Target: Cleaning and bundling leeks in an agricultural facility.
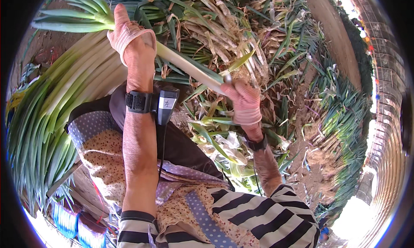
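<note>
My left hand [129, 36], in a pale pink glove, is closed round a large green onion [185, 67] just below its fan of green leaves. The pale stalk slants down to the right, to my right hand [243, 102]. That hand, gloved too, is closed at the stalk's lower end, its fingers curled. A small shiny metal piece [227, 78] sticks up at its fingers; its kind I cannot make out. On the left, beside my knee, lies a thick pile of cleaned green onions [86, 75] with white stalks and long green leaves.
Uncleaned green onions [215, 36] with roots and dry leaves heap up ahead. Stripped leaves [228, 151] litter the ground between my arms. More green onions [345, 140] lie along the right, before a curved ribbed wall [390, 97]. A small dark device [167, 105] with a cable is on my left wrist.
</note>
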Available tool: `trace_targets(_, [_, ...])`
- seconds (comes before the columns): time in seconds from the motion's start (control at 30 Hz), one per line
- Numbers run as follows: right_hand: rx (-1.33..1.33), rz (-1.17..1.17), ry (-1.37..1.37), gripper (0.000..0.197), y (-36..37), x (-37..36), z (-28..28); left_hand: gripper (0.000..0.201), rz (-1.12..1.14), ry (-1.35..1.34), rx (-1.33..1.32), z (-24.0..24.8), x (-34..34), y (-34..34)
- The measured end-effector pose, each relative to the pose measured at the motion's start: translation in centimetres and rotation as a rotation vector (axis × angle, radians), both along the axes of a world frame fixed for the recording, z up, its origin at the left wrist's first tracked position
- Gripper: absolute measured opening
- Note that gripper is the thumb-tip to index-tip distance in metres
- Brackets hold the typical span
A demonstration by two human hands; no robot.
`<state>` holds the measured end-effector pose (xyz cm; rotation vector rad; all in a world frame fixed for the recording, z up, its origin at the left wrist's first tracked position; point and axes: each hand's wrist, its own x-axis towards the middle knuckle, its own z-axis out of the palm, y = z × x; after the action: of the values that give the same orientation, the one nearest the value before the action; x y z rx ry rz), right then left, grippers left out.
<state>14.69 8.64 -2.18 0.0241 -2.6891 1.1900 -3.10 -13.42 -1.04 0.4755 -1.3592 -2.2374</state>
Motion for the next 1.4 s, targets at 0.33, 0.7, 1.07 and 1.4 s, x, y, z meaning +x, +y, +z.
trace_targets(0.33, [0.799,-0.128,-0.234,0.029,4.7,3.5,-6.5,0.042,0.107,-0.107,-0.438,-1.0,-0.9,-0.3])
trace_targets(0.7, [0.393,-0.271,0.005,0.057,0.1,1.8,-0.6,0.033,0.155,-0.106,0.2,4.8,0.9,1.1])
trace_targets(1.07, [0.196,0.059,-0.056,0.048,-4.8,-1.6,-4.0,0.042,-0.153,0.207,0.351,4.8,3.5,-3.6])
trace_targets(1.4, [0.286,0.583,0.343,0.043,-15.9,-18.5,-1.1,0.046,0.236,0.259,-0.17,9.5,10.9,-26.3])
